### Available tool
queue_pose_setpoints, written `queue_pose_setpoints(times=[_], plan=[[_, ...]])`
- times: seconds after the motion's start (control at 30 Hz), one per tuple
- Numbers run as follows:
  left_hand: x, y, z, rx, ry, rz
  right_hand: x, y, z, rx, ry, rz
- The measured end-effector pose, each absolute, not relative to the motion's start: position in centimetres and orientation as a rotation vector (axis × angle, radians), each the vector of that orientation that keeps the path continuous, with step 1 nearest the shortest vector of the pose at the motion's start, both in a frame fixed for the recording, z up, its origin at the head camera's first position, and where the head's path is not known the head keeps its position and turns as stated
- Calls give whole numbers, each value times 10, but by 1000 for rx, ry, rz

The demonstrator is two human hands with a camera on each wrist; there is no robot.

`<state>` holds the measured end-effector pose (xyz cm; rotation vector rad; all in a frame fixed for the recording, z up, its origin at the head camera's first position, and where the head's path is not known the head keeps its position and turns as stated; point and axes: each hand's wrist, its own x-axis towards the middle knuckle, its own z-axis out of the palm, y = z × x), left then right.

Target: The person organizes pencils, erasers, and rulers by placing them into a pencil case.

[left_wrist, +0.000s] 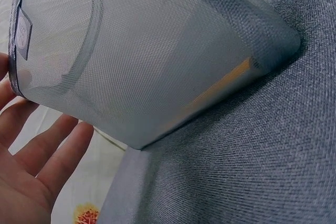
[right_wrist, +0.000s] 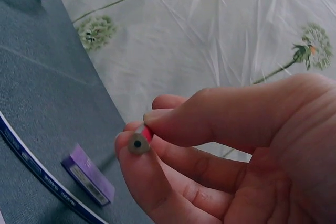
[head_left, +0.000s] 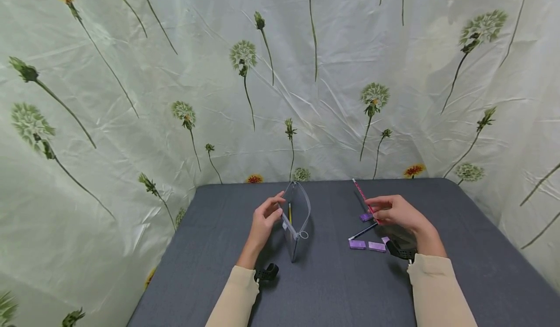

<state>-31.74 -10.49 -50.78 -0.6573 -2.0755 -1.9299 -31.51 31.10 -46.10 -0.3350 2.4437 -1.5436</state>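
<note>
The left hand (head_left: 264,220) pinched the mesh pouch (head_left: 300,208), which could have toppled if released, while right of it the right hand (head_left: 398,214) pinched a red pencil (head_left: 360,191).

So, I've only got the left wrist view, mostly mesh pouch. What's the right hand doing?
Observer: In the head view, the right hand holds a red pencil.
Operator: Is that pencil sharpened?
Observer: The end facing the right wrist camera looks blunt, with a dark core showing; I can't vouch for the other end.
Operator: Anything lying on the table over there?
Observer: Yes, a dark blue pencil lies to the right of the pouch.
</note>
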Motion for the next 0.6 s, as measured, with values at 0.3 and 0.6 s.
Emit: queue_pose_setpoints(times=[0.3, 0.6], plan=[[-318, -106, -507, -665, -2105, -1922, -317, 298, -456, -368, 2415, -1570], [-309, -107, -493, -676, -2160, -1890, -314, 272, -444, -457, 2404, -1571]])
